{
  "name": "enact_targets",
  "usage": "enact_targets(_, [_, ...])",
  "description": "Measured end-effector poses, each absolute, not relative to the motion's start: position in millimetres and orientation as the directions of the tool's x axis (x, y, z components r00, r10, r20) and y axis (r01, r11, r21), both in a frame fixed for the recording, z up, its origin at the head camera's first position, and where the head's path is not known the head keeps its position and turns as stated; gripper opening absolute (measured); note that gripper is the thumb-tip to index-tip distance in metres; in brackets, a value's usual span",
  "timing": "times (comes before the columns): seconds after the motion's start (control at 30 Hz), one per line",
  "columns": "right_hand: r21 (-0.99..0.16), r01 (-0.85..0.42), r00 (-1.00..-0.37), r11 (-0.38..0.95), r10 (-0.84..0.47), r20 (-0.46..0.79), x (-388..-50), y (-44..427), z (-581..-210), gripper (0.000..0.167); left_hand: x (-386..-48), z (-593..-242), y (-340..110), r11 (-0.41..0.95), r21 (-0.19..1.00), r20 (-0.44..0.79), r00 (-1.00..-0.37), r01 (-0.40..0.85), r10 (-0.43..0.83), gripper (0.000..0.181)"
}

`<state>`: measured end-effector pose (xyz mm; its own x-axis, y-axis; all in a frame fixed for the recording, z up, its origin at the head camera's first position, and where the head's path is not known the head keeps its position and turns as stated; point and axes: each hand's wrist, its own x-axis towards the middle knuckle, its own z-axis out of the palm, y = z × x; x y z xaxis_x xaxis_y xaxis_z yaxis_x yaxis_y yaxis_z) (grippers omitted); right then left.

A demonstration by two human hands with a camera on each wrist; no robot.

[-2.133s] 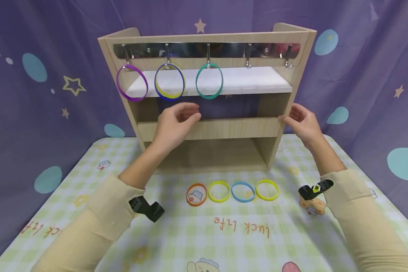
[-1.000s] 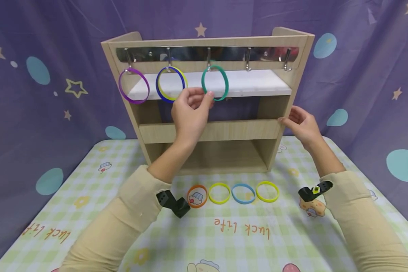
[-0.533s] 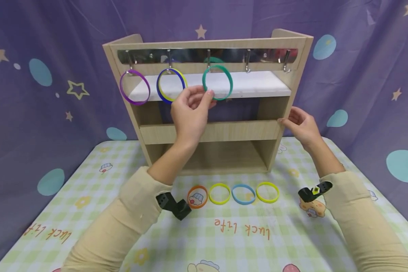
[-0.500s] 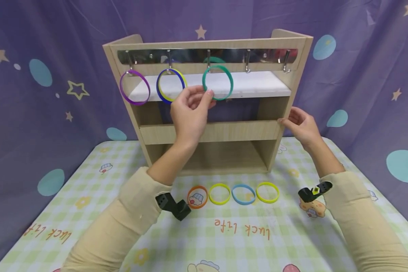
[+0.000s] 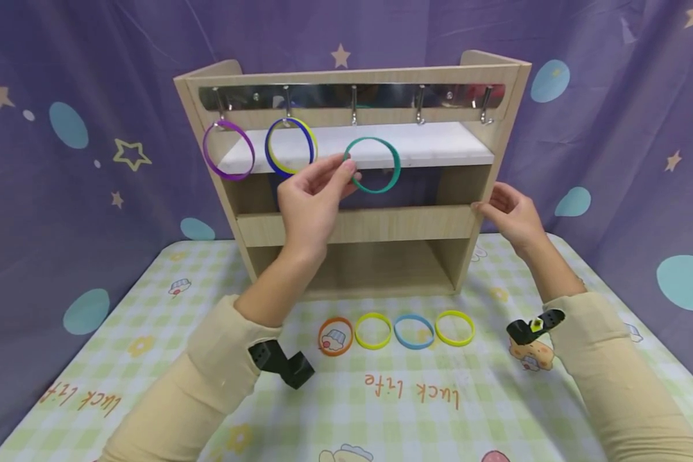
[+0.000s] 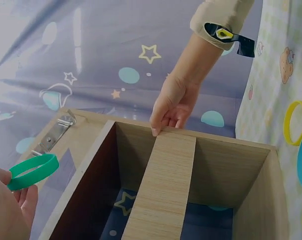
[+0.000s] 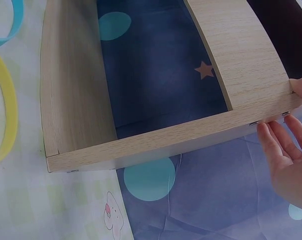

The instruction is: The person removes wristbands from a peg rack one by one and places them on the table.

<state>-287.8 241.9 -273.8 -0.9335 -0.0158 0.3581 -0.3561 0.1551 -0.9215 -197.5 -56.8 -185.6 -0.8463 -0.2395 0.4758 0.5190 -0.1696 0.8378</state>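
Note:
Between thumb and fingers my left hand [image 5: 312,202] pinches a green silicone wristband [image 5: 397,168] by its left side. The band is off the hooks, in front of the white shelf [image 5: 433,144] and below the bare middle hook [image 5: 355,112]. My right hand [image 5: 514,215] grips the right side panel of the wooden rack [image 5: 358,224]; in the right wrist view its thumb is on the front edge and its fingers [image 7: 285,142] lie against the outer face. A purple wristband [image 5: 206,154] hangs on the leftmost hook, and a blue wristband [image 5: 268,151] with a yellow wristband [image 5: 315,138] on the second.
On the checked tablecloth [image 5: 416,423] before the rack lie an orange wristband [image 5: 321,343], a yellow-green wristband [image 5: 373,347], a light blue wristband [image 5: 414,347] and another yellow wristband [image 5: 455,344]. The two right-hand hooks [image 5: 420,109] carry nothing. A purple curtain [image 5: 81,212] hangs behind.
My left hand rose to the green wristband on the middle hook, pinched it, and took it off, drawing it down and toward me. My right hand stays on the rack's side.

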Motion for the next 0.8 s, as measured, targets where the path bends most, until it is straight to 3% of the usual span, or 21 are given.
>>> enact_targets(0.37, [-0.925, -0.344, -0.938, 0.161, -0.015, 0.346, -287.1, 243.0, -273.9, 0.029, -194.4, -209.1, -73.9, -0.197, 0.934, 0.268, -0.949, 0.298, -0.163, 0.028])
enact_targets(0.8, [-0.922, -0.348, -0.937, 0.171, -0.016, 0.35, -287.4, 242.2, -273.7, 0.029, -196.8, -240.8, -96.9, -0.175, 0.98, 0.073, -0.987, 0.098, -0.144, 0.033])
